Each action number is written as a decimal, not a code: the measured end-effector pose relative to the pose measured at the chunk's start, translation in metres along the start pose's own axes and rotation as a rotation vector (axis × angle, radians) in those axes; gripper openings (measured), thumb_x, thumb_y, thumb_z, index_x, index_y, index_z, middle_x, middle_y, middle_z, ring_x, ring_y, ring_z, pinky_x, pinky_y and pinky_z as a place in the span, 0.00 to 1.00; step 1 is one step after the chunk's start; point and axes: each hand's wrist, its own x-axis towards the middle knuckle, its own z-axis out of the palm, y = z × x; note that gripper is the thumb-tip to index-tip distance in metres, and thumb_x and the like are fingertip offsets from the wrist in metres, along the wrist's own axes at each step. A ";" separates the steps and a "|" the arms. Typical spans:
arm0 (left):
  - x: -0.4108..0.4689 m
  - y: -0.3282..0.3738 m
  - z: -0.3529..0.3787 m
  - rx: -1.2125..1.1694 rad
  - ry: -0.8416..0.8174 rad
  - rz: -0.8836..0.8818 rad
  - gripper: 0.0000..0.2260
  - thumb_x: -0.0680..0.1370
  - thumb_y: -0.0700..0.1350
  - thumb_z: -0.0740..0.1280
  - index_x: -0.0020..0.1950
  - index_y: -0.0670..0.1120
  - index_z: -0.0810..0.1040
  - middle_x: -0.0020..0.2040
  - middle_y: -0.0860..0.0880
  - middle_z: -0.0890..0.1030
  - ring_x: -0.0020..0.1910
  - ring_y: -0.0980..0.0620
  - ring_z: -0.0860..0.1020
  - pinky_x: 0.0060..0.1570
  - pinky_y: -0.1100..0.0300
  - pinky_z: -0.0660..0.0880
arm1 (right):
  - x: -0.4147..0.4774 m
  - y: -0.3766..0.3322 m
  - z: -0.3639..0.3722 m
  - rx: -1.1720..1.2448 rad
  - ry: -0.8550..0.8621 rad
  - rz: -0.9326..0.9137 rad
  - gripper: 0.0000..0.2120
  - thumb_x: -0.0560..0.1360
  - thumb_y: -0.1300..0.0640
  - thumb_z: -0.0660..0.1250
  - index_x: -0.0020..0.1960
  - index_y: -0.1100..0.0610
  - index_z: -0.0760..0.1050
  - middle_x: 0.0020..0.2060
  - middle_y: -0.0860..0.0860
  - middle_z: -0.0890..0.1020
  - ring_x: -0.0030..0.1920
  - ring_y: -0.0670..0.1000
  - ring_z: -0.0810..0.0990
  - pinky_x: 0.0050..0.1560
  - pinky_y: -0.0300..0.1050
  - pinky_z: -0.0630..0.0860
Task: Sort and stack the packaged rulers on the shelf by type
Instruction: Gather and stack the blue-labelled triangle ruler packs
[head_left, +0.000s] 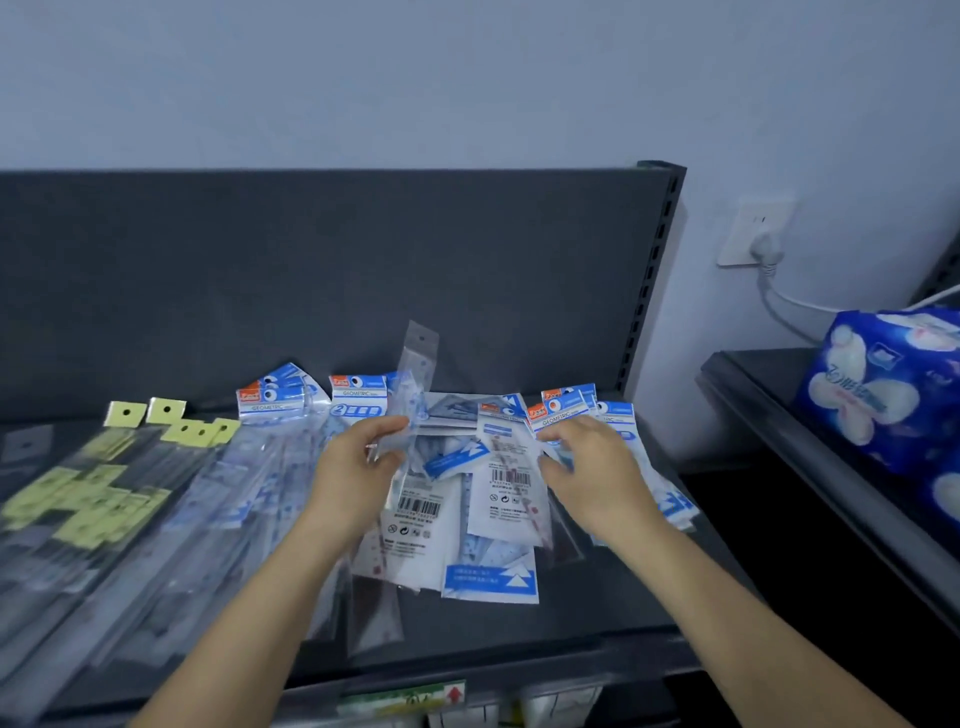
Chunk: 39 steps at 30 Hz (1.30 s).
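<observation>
Packaged rulers (467, 509): loose heap of clear sleeves with blue-white headers, mid-shelf (597, 608).
Left hand (356, 470): pinches one clear packet (420, 364) upright, 12 o'clock of the heap.
Right hand (592, 467): fingers bent onto blue-headed packets (563, 410), 2 o'clock; hold cannot be told.
Yellow-tabbed rulers (93, 499): 9 o'clock.

i read "geometric" on the blue header card (358, 393) of one ruler pack and a big "2" beneath it; other print is too blurred.

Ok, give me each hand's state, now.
Left hand: pinches a clear ruler packet.
Right hand: on the blue-labelled packets; grip unclear.
</observation>
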 end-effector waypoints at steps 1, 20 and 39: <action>-0.001 0.000 -0.004 0.026 0.014 0.007 0.14 0.77 0.34 0.65 0.61 0.45 0.78 0.56 0.52 0.77 0.59 0.53 0.74 0.56 0.65 0.66 | -0.001 -0.010 0.004 -0.024 -0.079 -0.003 0.15 0.76 0.55 0.65 0.63 0.54 0.75 0.59 0.51 0.77 0.61 0.51 0.73 0.59 0.44 0.69; -0.016 -0.027 -0.043 0.795 -0.032 -0.070 0.14 0.78 0.50 0.62 0.63 0.51 0.75 0.72 0.52 0.62 0.70 0.44 0.59 0.66 0.49 0.61 | -0.004 -0.056 0.034 -0.210 -0.357 0.021 0.11 0.74 0.54 0.69 0.51 0.59 0.73 0.50 0.54 0.76 0.46 0.53 0.76 0.43 0.41 0.70; -0.022 -0.028 -0.012 0.755 -0.260 0.214 0.19 0.78 0.54 0.63 0.69 0.54 0.72 0.71 0.54 0.68 0.69 0.50 0.65 0.67 0.54 0.63 | -0.013 -0.025 0.031 -0.269 -0.245 -0.257 0.07 0.77 0.59 0.60 0.48 0.58 0.77 0.48 0.50 0.78 0.47 0.53 0.79 0.48 0.47 0.76</action>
